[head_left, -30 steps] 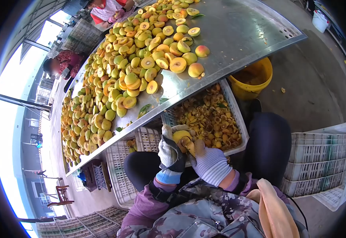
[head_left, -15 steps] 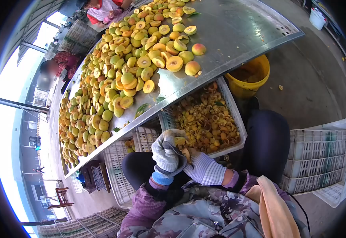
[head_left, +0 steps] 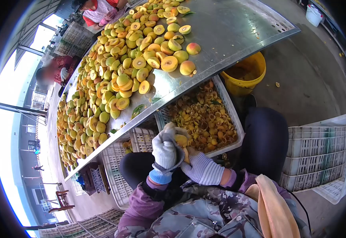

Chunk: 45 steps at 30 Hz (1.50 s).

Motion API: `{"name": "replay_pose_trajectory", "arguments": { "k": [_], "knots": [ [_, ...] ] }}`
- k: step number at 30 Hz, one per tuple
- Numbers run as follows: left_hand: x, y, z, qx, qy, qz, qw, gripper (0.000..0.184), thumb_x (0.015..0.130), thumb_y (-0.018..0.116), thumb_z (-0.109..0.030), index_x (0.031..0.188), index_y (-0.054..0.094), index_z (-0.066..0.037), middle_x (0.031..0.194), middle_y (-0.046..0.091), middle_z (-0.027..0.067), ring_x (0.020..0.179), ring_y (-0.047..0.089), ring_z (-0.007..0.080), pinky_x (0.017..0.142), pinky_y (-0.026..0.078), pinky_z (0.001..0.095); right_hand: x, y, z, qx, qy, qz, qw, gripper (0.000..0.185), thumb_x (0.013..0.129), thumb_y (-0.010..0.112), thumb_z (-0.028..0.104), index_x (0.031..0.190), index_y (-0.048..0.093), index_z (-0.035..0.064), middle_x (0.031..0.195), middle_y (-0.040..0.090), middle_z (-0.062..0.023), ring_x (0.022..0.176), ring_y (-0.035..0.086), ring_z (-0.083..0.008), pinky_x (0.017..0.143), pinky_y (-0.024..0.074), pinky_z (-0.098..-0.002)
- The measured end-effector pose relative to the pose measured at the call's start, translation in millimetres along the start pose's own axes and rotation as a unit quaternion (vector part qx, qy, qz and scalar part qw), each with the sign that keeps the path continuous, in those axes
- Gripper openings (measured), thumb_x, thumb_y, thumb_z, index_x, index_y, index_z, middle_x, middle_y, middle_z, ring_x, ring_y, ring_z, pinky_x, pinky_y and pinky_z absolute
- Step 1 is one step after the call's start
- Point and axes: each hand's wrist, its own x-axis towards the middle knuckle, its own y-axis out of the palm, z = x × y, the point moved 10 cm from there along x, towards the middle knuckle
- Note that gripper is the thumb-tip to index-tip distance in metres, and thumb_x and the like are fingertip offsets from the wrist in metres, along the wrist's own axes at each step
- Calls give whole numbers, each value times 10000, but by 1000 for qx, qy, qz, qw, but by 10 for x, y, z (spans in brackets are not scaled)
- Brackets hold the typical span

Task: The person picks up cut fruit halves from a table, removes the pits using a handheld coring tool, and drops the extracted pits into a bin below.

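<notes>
My left hand [head_left: 165,150], in a grey knit glove with a blue cuff, is closed around a yellow piece of peach [head_left: 181,140]. Close against it, my right hand [head_left: 205,168] wears a striped glove, its fingers curled round a narrow tan piece [head_left: 186,156] that resembles a handle; its far end is hidden. Both hands are above my lap, at the near edge of a crate [head_left: 239,129] holding many peach scraps [head_left: 204,119]. On the metal table [head_left: 220,29] lies a large heap of halved peaches [head_left: 113,75], cut faces showing on many.
A yellow bucket [head_left: 256,81] stands under the table's edge. White plastic crates are at my right [head_left: 319,152] and left [head_left: 115,170]. Two people sit across the table, one in red [head_left: 97,12], another in a dark red patterned sleeve [head_left: 64,67].
My left hand has lifted and turned slightly, and more of the yellow peach piece shows. My right hand stays close beside it. The whole view has shifted a little.
</notes>
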Motion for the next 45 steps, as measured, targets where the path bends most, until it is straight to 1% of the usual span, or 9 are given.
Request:
{"name": "replay_pose_trajectory", "arguments": {
  "k": [6,10,16,24,27,30,36,41,45],
  "knots": [
    [-46,128,172,-73,-173,52,981,656,973,350,-538,962,614,63,894,663,159,748,624,201,704,502,298,28,-13,-59,62,42,8,997,301,871,550,177,1072,511,-44,947,602,-248,889,598,-408,770,490,-460],
    [-97,144,-456,204,156,-10,966,609,982,373,-496,906,635,49,837,656,104,691,593,164,662,464,268,38,254,-46,9,-171,-33,985,311,889,553,170,1137,502,-10,1010,628,-182,943,627,-317,792,509,-385],
    [124,274,112,35,-190,230,954,369,948,532,-297,841,676,25,684,648,54,597,589,97,546,472,228,-133,394,-268,286,246,161,912,197,932,526,231,938,553,35,603,551,-47,486,543,-143,448,445,-287],
    [199,268,-34,319,-51,201,925,391,899,586,-331,784,675,32,687,667,113,650,637,173,629,501,269,-19,220,-143,301,109,101,942,189,941,531,231,906,548,46,546,521,-13,426,504,-98,392,398,-257],
    [120,349,-7,-89,-145,209,963,594,870,581,-537,790,636,49,763,651,181,714,639,239,681,514,329,-139,306,-199,341,219,166,899,212,928,533,216,957,560,8,632,587,-84,507,582,-206,478,473,-324],
    [100,394,-97,-131,-43,205,969,504,890,582,-466,791,657,23,733,672,110,680,639,169,600,499,277,-15,-90,126,51,-59,-27,997,259,896,550,203,1010,558,-29,829,633,-190,750,637,-347,687,523,-399],
    [-55,115,-469,236,72,7,969,445,927,569,-369,725,650,19,583,594,38,426,496,64,411,387,221,6,211,-19,155,-34,50,986,363,867,539,165,1178,521,-21,1048,614,-244,1016,605,-339,898,475,-382],
    [-17,164,144,39,-167,219,960,441,885,616,-387,734,656,25,655,653,90,550,577,94,508,444,218,-301,436,-124,231,315,283,876,315,912,547,195,1158,525,0,933,648,-147,880,628,-266,800,492,-393],
    [-34,144,-241,278,-58,112,952,396,880,612,-350,755,678,20,651,654,65,567,596,116,523,449,246,-52,131,87,123,-18,35,992,240,897,556,185,1078,574,29,900,644,-175,871,625,-314,805,498,-403]
  ]
}}
